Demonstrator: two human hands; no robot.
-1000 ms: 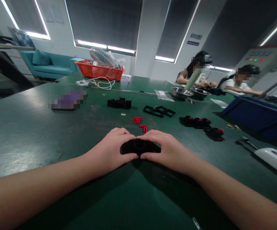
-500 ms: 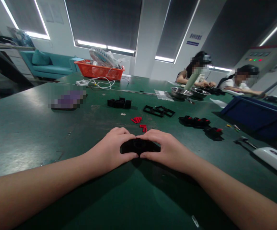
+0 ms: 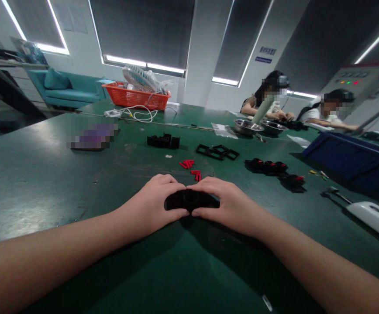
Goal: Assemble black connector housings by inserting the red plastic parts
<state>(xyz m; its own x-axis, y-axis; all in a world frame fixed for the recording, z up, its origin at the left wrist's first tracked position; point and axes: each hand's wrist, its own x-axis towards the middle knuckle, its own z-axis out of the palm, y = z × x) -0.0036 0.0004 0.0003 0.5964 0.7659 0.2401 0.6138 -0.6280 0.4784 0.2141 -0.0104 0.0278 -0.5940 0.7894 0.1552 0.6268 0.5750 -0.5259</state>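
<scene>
Between my two hands is a dark black plastic part (image 3: 191, 198), low over the green table; its exact kind I cannot make out. My left hand (image 3: 158, 198) grips its left side, thumb at the near edge and fingers at the far edge. On the other side my right hand (image 3: 224, 198) holds it the same way, and the fingertips of both hands nearly meet at the middle. Just beyond the fingers lie several small red sticks (image 3: 187, 164). Further off are flat black rectangular frames (image 3: 217, 151) and a black block-shaped part (image 3: 163, 141).
Black assemblies with red bits (image 3: 266, 166) lie to the right, near a blue bin (image 3: 353, 159) and a white handled device (image 3: 376, 220). A phone-like purple object (image 3: 94, 136) is at left. Behind stand an orange basket (image 3: 137, 97) and steel bowls (image 3: 246, 127). Two people sit at the far right.
</scene>
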